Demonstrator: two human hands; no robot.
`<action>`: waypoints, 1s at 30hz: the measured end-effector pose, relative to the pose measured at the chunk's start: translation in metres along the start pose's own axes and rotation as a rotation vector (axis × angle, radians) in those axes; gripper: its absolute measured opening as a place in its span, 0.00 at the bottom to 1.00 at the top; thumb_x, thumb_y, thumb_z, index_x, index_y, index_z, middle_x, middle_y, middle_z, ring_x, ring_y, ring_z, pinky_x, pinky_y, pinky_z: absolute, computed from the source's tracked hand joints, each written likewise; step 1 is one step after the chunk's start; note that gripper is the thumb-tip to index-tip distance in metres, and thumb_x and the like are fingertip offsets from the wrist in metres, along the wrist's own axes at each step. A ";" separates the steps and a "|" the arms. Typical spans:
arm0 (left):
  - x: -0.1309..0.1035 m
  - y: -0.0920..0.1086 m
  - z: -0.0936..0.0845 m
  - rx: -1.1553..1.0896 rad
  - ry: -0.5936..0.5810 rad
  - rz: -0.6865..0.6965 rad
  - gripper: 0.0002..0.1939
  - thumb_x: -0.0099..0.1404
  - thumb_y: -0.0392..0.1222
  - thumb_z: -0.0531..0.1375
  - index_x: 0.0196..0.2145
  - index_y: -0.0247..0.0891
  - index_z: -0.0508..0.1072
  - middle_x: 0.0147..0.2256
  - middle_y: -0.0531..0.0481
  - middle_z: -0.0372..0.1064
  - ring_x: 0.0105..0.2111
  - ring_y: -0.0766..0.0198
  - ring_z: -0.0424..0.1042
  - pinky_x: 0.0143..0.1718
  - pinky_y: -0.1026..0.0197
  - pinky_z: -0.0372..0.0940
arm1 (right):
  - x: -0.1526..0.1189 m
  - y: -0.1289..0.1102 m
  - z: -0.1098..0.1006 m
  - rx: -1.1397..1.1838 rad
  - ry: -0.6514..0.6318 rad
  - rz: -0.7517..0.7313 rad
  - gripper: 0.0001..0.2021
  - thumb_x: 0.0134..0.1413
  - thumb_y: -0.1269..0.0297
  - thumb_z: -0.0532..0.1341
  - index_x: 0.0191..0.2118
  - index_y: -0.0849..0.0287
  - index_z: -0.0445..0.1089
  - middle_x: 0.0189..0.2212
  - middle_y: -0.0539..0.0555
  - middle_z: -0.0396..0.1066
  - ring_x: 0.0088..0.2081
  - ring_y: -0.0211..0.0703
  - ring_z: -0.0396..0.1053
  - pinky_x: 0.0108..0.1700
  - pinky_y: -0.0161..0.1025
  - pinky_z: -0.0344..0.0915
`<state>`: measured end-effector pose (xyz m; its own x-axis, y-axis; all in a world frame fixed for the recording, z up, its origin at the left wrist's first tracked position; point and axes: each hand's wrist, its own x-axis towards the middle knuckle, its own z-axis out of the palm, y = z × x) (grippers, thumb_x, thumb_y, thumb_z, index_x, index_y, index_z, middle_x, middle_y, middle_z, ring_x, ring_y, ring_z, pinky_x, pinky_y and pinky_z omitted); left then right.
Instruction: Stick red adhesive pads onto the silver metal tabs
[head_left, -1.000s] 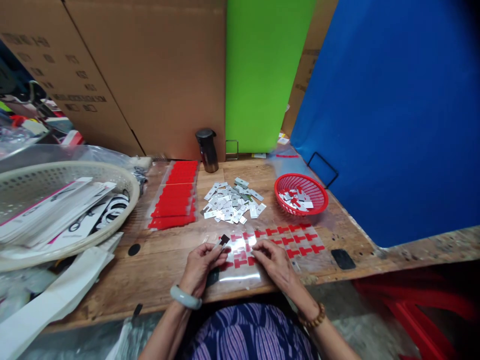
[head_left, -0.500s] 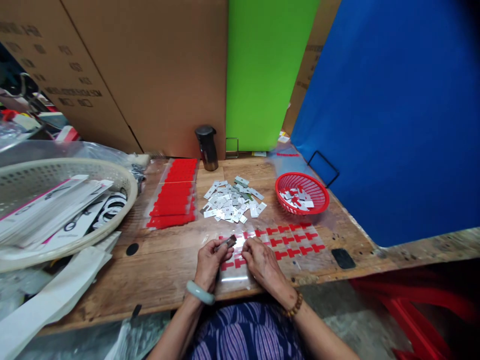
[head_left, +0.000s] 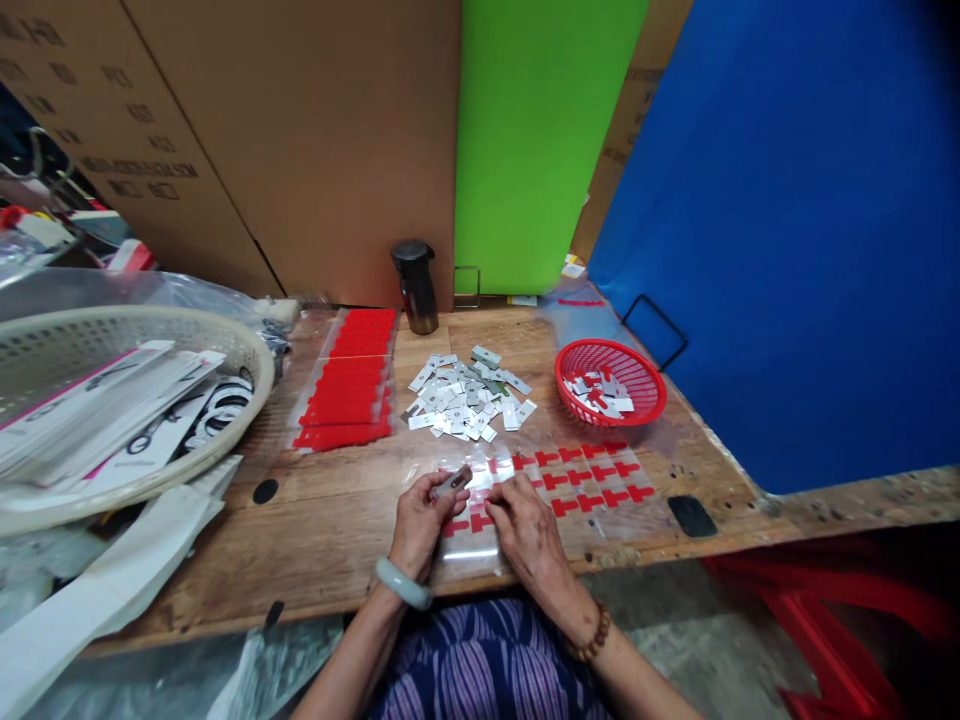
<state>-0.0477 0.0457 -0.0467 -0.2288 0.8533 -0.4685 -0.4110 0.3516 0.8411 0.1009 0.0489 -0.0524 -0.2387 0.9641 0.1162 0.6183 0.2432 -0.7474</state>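
Note:
In my left hand [head_left: 422, 520] is a small flat metal plate [head_left: 454, 482] with a slot, pinched between thumb and fingers. My right hand [head_left: 525, 525] is beside it, its fingertips pinched together over a clear plastic sheet [head_left: 469, 563]; whatever they grip is too small to make out. Rows of red T-shaped stickers [head_left: 577, 478] cover the sheet, which lies flat near the table's front edge. Beyond my hands spreads a loose pile of small metal plates [head_left: 469, 397]. A red basket [head_left: 654, 385] to the right holds several plates with red stickers on them.
Stacked sheets of red stickers [head_left: 349, 380] lie left of the pile. A dark bottle [head_left: 416, 287] stands at the back against cardboard [head_left: 330, 150]. A large white basket [head_left: 259, 385] with printed cards fills the left side. A blue panel [head_left: 810, 250] borders the right.
The metal plate in my left hand has turned so its flat slotted face shows more. My right fingers have shifted slightly over the sheet. The whole view has shifted a little.

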 end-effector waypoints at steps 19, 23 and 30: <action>0.001 0.003 0.003 0.000 0.048 -0.015 0.12 0.50 0.28 0.63 0.35 0.31 0.69 0.28 0.46 0.75 0.29 0.64 0.76 0.30 0.69 0.69 | -0.005 -0.001 -0.020 0.463 -0.137 0.003 0.05 0.54 0.72 0.54 0.28 0.58 0.62 0.29 0.49 0.62 0.34 0.38 0.61 0.38 0.35 0.58; -0.004 0.011 0.002 -0.009 0.012 -0.047 0.15 0.51 0.27 0.63 0.38 0.31 0.68 0.31 0.43 0.75 0.28 0.63 0.76 0.30 0.66 0.71 | -0.004 -0.002 -0.026 0.534 -0.140 0.064 0.03 0.55 0.68 0.54 0.31 0.58 0.63 0.29 0.49 0.64 0.33 0.38 0.63 0.38 0.35 0.60; -0.034 0.032 0.007 -0.045 -0.214 -0.259 0.17 0.50 0.27 0.64 0.39 0.29 0.67 0.29 0.41 0.76 0.27 0.64 0.76 0.33 0.67 0.70 | -0.001 -0.014 -0.045 0.447 -0.115 0.083 0.04 0.53 0.66 0.58 0.30 0.58 0.63 0.28 0.47 0.65 0.30 0.36 0.64 0.34 0.33 0.61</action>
<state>-0.0467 0.0306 -0.0015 0.0768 0.8010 -0.5938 -0.4708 0.5541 0.6865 0.1263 0.0494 -0.0127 -0.2992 0.9541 -0.0108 0.2620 0.0713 -0.9624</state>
